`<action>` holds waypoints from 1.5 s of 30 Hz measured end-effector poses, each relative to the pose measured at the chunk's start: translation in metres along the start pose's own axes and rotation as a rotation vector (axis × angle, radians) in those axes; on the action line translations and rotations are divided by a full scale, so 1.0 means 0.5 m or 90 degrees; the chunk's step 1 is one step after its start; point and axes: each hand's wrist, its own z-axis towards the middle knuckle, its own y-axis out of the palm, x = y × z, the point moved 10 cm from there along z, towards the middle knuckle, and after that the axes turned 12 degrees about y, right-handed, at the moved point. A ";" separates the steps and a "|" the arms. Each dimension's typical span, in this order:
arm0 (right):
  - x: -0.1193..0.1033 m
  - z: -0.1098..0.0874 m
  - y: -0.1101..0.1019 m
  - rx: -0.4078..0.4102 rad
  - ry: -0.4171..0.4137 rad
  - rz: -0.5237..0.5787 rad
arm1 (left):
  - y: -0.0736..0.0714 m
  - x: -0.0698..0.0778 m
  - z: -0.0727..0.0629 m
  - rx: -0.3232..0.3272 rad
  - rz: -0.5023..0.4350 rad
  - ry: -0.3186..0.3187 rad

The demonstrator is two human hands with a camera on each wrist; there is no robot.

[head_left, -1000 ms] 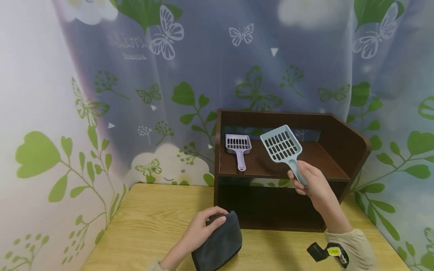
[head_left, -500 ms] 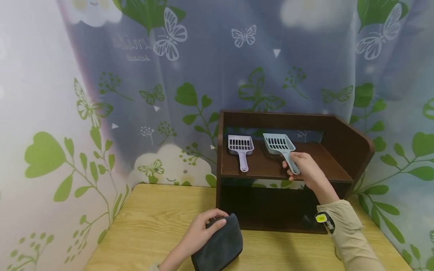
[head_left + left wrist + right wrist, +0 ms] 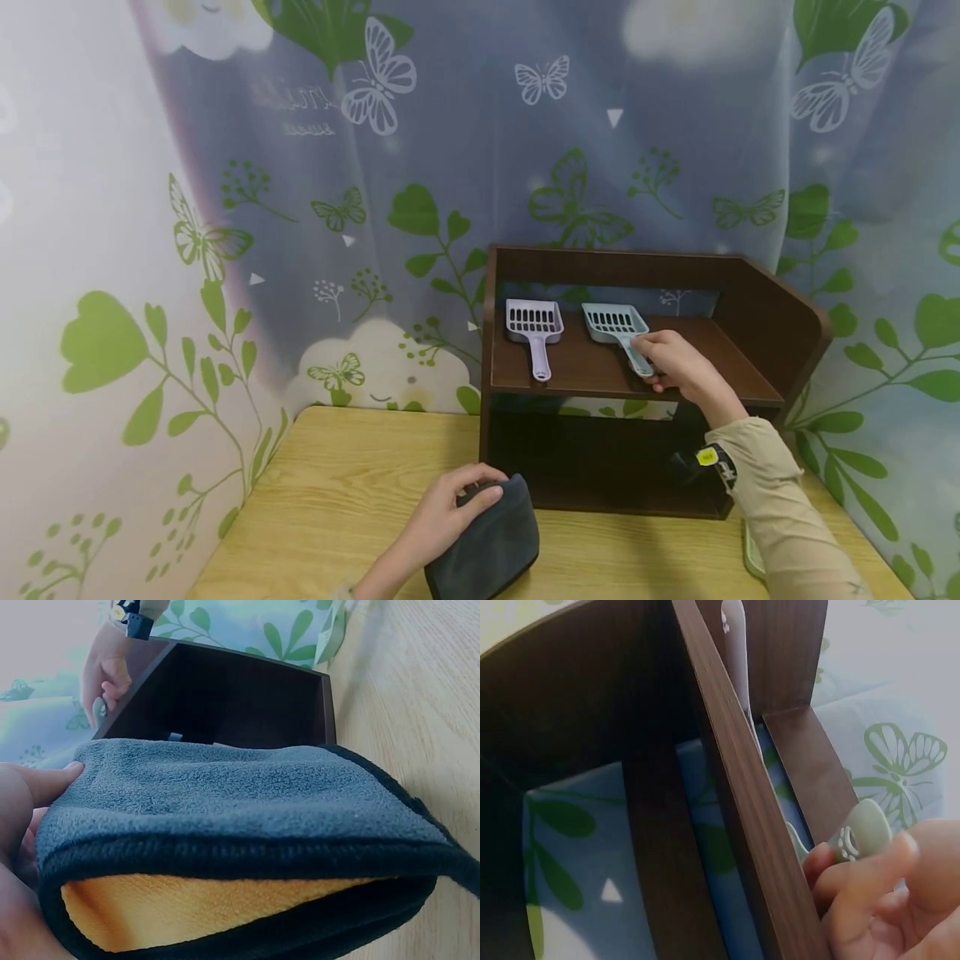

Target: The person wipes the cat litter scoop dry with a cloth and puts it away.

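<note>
A pale blue-green slotted litter scoop (image 3: 611,319) lies at the top shelf of the dark brown unit, its handle toward the front edge. My right hand (image 3: 678,364) pinches that handle; the right wrist view shows the handle's end (image 3: 870,829) between thumb and fingers. To its left on the same shelf lies a lilac litter scoop (image 3: 535,321). Down by the table's front, my left hand (image 3: 452,508) grips a folded dark grey cloth (image 3: 491,542). Up close in the left wrist view, the cloth (image 3: 247,795) has black edging and an orange inner side.
The brown two-level shelf unit (image 3: 637,393) stands on the wood-grain table (image 3: 360,467), against a printed curtain. A light green object (image 3: 752,550) lies partly hidden beside the right sleeve. A small black camera (image 3: 684,467) hangs at the right wrist.
My right hand has lowered the pale blue-green scoop from above the shelf onto it, beside the lilac one. The left hand and cloth have hardly moved.
</note>
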 end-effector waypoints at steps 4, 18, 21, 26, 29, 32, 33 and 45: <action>0.004 -0.001 -0.007 0.002 0.002 -0.014 | 0.002 0.001 0.000 -0.002 -0.005 -0.003; 0.040 -0.087 -0.088 0.202 -0.100 0.103 | -0.004 -0.008 -0.001 0.012 -0.001 -0.010; 0.055 -0.117 -0.102 0.228 -0.157 0.197 | -0.006 -0.011 0.000 0.016 -0.002 -0.012; 0.085 -0.162 -0.112 0.265 -0.235 0.316 | -0.007 -0.014 -0.001 0.022 -0.012 -0.014; 0.116 -0.186 -0.115 0.294 -0.240 0.369 | -0.008 -0.014 -0.002 0.025 -0.016 -0.011; 0.157 -0.205 -0.114 0.322 -0.226 0.423 | -0.007 -0.014 -0.002 0.024 -0.018 -0.012; 0.174 -0.210 -0.113 0.331 -0.217 0.442 | -0.007 -0.014 -0.002 0.024 -0.019 -0.014; 0.400 -0.231 -0.070 0.343 -0.120 0.591 | -0.016 -0.026 -0.015 0.035 -0.011 -0.028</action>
